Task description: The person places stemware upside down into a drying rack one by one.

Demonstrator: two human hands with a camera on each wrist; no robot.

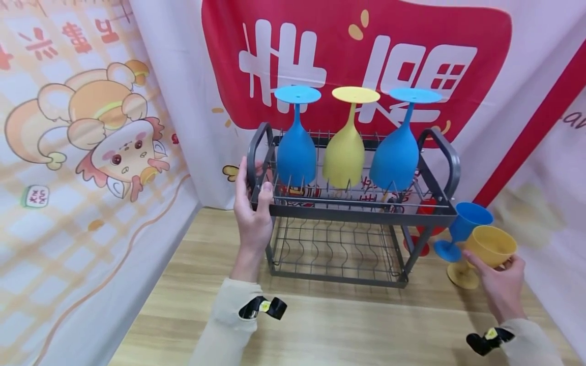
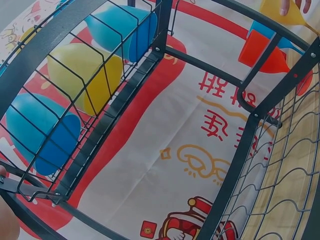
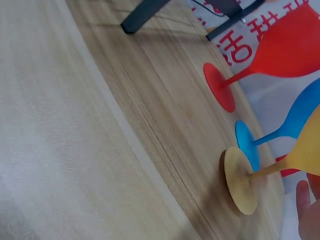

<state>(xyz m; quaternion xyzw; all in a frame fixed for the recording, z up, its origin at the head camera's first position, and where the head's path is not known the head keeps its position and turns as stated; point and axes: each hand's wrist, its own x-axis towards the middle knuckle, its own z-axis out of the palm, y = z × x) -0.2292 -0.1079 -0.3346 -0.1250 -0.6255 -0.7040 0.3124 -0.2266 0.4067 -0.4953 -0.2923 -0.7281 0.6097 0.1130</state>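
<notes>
My left hand (image 1: 253, 216) grips the left end of a two-tier dark metal dish rack (image 1: 352, 214), its thumb over the upper tier's rim. In that tier a blue goblet (image 1: 296, 157), a yellow goblet (image 1: 344, 160) and another blue goblet (image 1: 394, 160) stand upside down in a row, feet up. At the right, my right hand (image 1: 501, 284) holds a second yellow goblet (image 1: 492, 246) by its bowl. This one is upright, and its round foot (image 3: 241, 180) is close to the tabletop in the right wrist view.
Behind the held goblet stand an upright blue goblet (image 1: 468, 222) and a red goblet (image 3: 287, 47), beside the rack's right end. The rack's lower tier (image 1: 336, 249) has wavy wires. A printed cloth (image 1: 357, 61) hangs behind the wooden table (image 1: 320, 320), with more cloth at both sides.
</notes>
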